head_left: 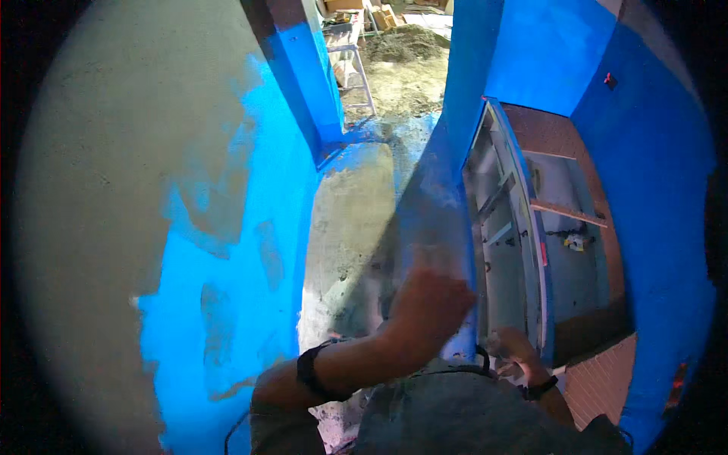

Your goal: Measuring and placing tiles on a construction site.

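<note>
My left hand (430, 309) reaches out in front of my body over the floor, blurred by motion. Its fingers are smeared, so I cannot make out whether they hold anything. Lower and to the right, my right hand (513, 346) is down beside the near end of a long white-and-blue window-like frame (523, 197). Whether it touches the frame is unclear, and its fingers are dim and partly hidden. Both wrists wear a dark band. On the left, a grey wall (136, 174) carries uneven bright blue paint (250, 265).
A narrow concrete floor (345, 243) with blue stains leads to a doorway edged by a blue pillar (307, 83). Beyond it are a stepladder (353, 76) and a dirt pile (406, 44). A blue wall (660, 189) stands at the right, beside brown brick-patterned panelling (603, 379).
</note>
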The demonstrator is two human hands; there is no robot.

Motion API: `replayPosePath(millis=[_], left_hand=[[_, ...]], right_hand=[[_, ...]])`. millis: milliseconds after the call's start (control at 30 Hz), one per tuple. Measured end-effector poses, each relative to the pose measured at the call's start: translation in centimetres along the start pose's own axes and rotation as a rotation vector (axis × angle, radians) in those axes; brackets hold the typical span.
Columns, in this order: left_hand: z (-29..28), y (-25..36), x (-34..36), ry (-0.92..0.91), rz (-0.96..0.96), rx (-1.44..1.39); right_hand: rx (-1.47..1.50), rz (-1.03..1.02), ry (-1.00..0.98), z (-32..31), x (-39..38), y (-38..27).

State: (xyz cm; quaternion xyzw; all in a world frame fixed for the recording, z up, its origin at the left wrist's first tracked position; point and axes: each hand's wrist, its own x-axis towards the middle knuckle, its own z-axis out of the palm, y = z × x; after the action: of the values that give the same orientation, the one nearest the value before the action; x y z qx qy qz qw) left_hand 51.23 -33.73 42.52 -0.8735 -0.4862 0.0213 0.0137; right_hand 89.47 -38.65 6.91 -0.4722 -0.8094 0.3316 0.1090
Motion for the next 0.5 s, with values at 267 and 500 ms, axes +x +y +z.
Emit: replayPosePath(millis=[267,500], left_hand=[[-2.0,-13.1,10.7,0.085,0.198,0.028],[-0.3,-25.3,24.8,-0.009,0.356,-0.032]], right_hand=[[-0.145,0.407,-0.110,-5.4,12.4,-1.6],[-0.191,0.610,0.333,-17.7,28.8,-22.2]])
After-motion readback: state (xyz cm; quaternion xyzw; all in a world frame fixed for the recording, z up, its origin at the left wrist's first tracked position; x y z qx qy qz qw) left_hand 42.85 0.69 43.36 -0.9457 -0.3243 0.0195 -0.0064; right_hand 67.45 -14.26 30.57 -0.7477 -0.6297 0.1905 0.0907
